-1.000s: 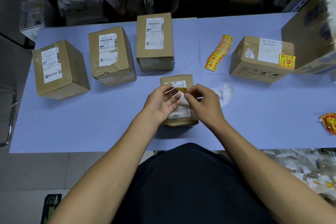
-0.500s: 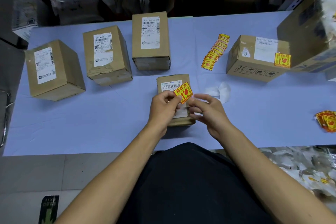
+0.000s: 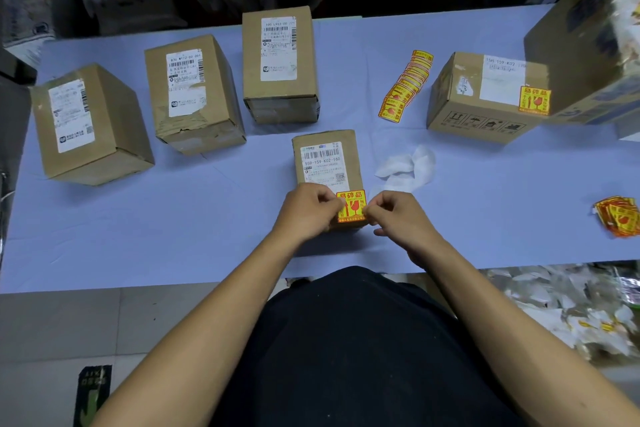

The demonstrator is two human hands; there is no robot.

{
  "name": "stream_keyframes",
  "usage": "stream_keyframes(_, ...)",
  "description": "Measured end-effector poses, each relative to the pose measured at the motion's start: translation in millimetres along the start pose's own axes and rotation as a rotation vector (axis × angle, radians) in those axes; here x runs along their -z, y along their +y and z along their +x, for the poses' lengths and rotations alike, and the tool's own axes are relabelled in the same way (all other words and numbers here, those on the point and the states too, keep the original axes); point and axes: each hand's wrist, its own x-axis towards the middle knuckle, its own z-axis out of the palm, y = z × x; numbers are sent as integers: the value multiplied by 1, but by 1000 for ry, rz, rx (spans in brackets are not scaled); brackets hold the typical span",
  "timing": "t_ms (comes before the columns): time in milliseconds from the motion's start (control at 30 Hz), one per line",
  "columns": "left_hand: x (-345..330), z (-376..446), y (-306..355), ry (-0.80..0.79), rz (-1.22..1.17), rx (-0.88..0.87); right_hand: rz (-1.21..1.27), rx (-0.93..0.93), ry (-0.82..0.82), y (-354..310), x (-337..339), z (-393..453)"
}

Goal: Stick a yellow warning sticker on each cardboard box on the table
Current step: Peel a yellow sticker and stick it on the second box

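A small cardboard box (image 3: pixel 325 156) lies in front of me on the table. A yellow warning sticker (image 3: pixel 351 206) sits over its near right corner. My left hand (image 3: pixel 306 213) pinches the sticker's left edge and my right hand (image 3: pixel 394 215) pinches its right edge. Three unstickered boxes stand behind: left (image 3: pixel 90 125), middle (image 3: pixel 194 94), centre (image 3: pixel 278 62). The box at right (image 3: pixel 485 97) carries a yellow sticker (image 3: pixel 535 100).
A strip of spare stickers (image 3: pixel 405 87) lies between the centre and right boxes. Crumpled white backing paper (image 3: pixel 405 166) lies right of the small box. A loose sticker pile (image 3: pixel 620 220) sits at the right edge. A big carton (image 3: pixel 585 42) stands far right.
The sticker has been peeled free and brought down from the box's top label to its near right corner. Both hands moved toward me and now hold its two edges.
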Motion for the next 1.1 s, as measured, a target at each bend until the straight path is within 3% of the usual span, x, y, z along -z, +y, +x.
stream_keyframes(133,-7,-2,0,48,372,-110,-117,18,38,7,-4,-4)
stream_keyframes(533,-16,3,-8,132,556,-240,-188,36,61,9,-8,-3)
stream_keyframes(767,-5,8,-18,295,763,-295,-249,12,69,11,-8,0)
stream_keyframes(933,8,10,-40,362,672,-375,-211,6,95,9,-14,13)
stream_keyframes(1100,2,9,-51,332,342,-229,-227,206,-17,12,-34,14)
